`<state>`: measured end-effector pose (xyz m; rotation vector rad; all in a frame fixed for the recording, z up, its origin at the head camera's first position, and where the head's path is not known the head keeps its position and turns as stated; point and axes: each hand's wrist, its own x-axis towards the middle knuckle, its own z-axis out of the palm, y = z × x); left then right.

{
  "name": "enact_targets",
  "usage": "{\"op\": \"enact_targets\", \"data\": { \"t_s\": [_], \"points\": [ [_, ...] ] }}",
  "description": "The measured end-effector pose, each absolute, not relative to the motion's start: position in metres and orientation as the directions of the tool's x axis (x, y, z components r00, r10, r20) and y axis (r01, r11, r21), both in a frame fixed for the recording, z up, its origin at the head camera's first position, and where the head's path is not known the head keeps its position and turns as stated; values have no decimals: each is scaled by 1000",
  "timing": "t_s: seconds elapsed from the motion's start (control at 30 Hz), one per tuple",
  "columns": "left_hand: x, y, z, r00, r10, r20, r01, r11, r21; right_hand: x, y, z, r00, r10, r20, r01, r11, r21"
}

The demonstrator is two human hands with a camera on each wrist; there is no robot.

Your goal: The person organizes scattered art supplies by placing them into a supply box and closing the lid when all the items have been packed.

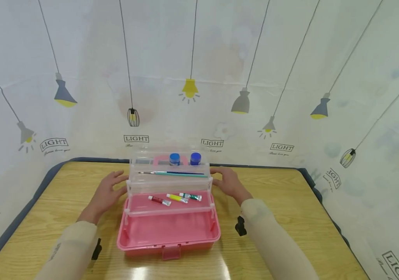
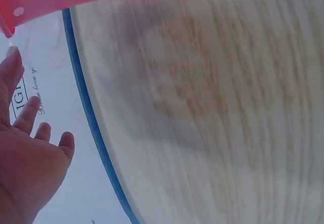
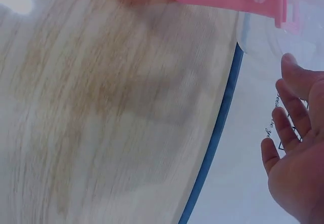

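A pink toolbox-style case (image 1: 169, 229) stands unfolded on the table, its clear tiers (image 1: 169, 189) raised toward the back. Red (image 1: 159, 200), yellow (image 1: 177, 198) and green (image 1: 190, 196) paint tubes lie in the lower tier. Paintbrushes (image 1: 178, 174) lie across the tier above, and two blue-capped paint jars (image 1: 174, 159) show behind them. My left hand (image 1: 107, 192) is at the left side of the tiers, fingers extended and spread. On the opposite side, my right hand (image 1: 231, 182) mirrors it with loosely bent fingers. Both wrist views show the palms with nothing held.
The wood-grain table (image 1: 283, 217) has a dark blue edge (image 1: 97, 160) along its back and sides. Behind it hangs a pale wall cloth (image 1: 171, 46) printed with lamps. A latch (image 1: 171, 252) hangs from the case's front.
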<state>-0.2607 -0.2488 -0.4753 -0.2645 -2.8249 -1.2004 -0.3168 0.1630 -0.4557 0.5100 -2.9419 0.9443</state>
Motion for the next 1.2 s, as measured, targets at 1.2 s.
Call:
{"op": "enact_targets", "data": {
  "t_s": [1.2],
  "points": [
    [-277, -197, -453, -821, 61, 568, 396, 777, 489, -315, 187, -450, -826, -91, 557, -422, 755, -503]
  ]
}}
